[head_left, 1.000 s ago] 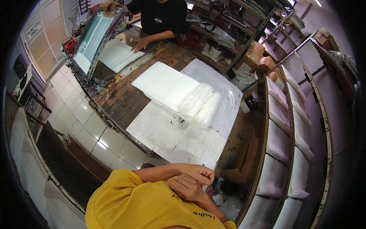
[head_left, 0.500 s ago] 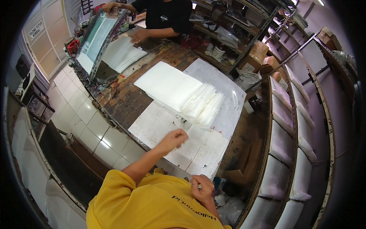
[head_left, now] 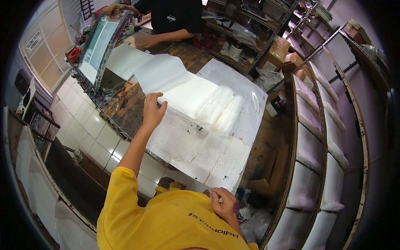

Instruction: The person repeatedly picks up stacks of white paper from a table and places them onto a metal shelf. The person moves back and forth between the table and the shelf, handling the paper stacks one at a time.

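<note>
At the near left edge of the white stack [head_left: 200, 92], your left hand [head_left: 154, 109] hangs with its grip parted, thumb and fingers spread in a loose curve. In view the fingertips meet the stack's edge, but whether they touch it cannot be told. That curve probably suits thin, limp layers better than a fist would.

Your right hand [head_left: 223, 203] is curled near your body, well toward you from the stack; its grip looks narrow, and whether it holds anything is unclear. It is likely tucked there to leave the left arm room.

The stack lies on a pale covering [head_left: 183, 154] over the dark surface [head_left: 118, 110], which probably keeps the white layers off the stained wood. At its right end the layers fan loosely, perhaps making single ones easier to part. At its left, a bent upper layer [head_left: 160, 68] runs toward a second white pile [head_left: 121, 60].

Left of the stack, past that pile, a co-worker's hand [head_left: 111, 9] holds a frame [head_left: 102, 39] tilted up, presumably for access beneath. The co-worker's other hand [head_left: 146, 40], blurred, is near the bent layer's far edge. Right of the stack, white packs [head_left: 302, 185] sit in tiers.
</note>
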`<state>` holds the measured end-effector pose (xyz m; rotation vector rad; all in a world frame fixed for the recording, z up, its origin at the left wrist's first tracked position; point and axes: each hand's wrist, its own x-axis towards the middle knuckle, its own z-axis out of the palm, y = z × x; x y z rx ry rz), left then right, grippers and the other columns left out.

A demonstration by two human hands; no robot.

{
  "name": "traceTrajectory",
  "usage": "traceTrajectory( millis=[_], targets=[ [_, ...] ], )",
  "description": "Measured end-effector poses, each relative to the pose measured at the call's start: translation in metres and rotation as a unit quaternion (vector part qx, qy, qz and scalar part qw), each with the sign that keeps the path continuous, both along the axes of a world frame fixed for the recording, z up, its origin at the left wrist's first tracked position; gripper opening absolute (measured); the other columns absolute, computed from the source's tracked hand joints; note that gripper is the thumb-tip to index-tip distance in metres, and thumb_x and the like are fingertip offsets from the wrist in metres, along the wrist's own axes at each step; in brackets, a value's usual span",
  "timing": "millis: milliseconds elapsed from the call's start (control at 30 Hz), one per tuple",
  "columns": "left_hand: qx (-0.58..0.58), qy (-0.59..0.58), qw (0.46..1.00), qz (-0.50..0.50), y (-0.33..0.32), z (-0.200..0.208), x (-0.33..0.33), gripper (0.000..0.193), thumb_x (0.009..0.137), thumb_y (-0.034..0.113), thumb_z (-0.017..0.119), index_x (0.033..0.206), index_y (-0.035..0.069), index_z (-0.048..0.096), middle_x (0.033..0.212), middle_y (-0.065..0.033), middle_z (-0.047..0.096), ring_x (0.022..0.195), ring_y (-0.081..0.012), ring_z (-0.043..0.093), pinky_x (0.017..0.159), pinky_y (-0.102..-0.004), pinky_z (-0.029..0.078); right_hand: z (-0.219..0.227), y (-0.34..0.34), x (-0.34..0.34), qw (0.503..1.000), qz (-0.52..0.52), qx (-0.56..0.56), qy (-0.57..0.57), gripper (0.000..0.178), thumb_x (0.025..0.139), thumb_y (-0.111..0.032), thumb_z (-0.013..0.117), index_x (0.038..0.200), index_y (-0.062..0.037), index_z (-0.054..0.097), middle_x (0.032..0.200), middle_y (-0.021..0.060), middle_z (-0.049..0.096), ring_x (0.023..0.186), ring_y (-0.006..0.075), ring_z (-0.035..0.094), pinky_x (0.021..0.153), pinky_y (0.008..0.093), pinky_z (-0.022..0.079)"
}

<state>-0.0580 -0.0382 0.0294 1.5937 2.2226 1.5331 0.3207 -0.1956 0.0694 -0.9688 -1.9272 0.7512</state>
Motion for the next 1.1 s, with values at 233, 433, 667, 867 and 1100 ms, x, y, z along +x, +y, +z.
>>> traceTrajectory(
  millis=[233, 433, 667, 867, 1100],
  targets=[
    [-0.206, 0.156, 0.964, 0.061, 0.045, -0.054, -0.051, 0.046, 0.082, 0.02, 0.068, 0.126, 0.007, 0.06, 0.131, -0.015, 0.056, 0.122, -0.0335, 0.051, 0.1, -0.0481, 0.042, -0.005, -0.004, 0.005, 0.999, -0.01, -0.038, 0.001, 0.012, 0.082, 0.001, 0.068, 0.094, 0.0014, 0.068, 0.069, 0.0113, 0.063, 0.057, 0.0237, 0.06, 0.054, 0.0334, 0.046],
    [-0.25, 0.191, 0.949, -0.032, 0.043, -0.058, -0.053, 0.027, 0.085, 0.015, 0.062, 0.109, 0.005, 0.065, 0.115, -0.0163, 0.061, 0.108, -0.0362, 0.059, 0.091, -0.049, 0.048, -0.004, -0.01, 0.009, 0.997, -0.057, -0.054, -0.004, 0.012, 0.083, 0.0, 0.067, 0.095, 0.001, 0.068, 0.072, 0.011, 0.064, 0.058, 0.0219, 0.06, 0.054, 0.0323, 0.047],
    [-0.128, 0.163, 0.976, -0.062, 0.057, -0.066, -0.073, 0.022, 0.089, 0.008, 0.051, 0.101, -0.005, 0.064, 0.102, -0.0248, 0.064, 0.097, -0.0429, 0.06, 0.084, -0.0478, 0.048, 0.019, -0.003, 0.008, 0.987, -0.074, -0.136, 0.047, 0.013, 0.09, -0.008, 0.066, 0.1, -0.0001, 0.068, 0.075, 0.0103, 0.065, 0.061, 0.0184, 0.06, 0.057, 0.0309, 0.047],
    [0.036, 0.086, 0.981, -0.17, 0.009, 0.006, 0.054, 0.018, 0.099, 0.006, 0.053, 0.106, -0.007, 0.061, 0.091, -0.0185, 0.063, 0.078, -0.0289, 0.058, 0.074, -0.035, 0.048, 0.034, 0.053, 0.017, 0.976, -0.058, -0.179, 0.111, 0.038, 0.094, -0.016, 0.064, 0.128, -0.003, 0.055, 0.093, 0.0095, 0.063, 0.073, 0.0153, 0.058, 0.067, 0.0315, 0.049],
    [0.015, 0.198, 0.859, -0.472, -0.056, 0.04, 0.244, 0.009, 0.087, 0.0, 0.06, 0.095, 0.0, 0.064, 0.077, -0.0126, 0.055, 0.071, -0.032, 0.052, 0.066, -0.0425, 0.039, 0.023, 0.057, 0.052, 0.969, -0.132, -0.139, 0.155, 0.045, 0.094, -0.02, 0.064, 0.134, -0.0056, 0.052, 0.114, 0.0132, 0.061, 0.084, 0.0198, 0.064, 0.079, 0.0339, 0.052]
  ],
)
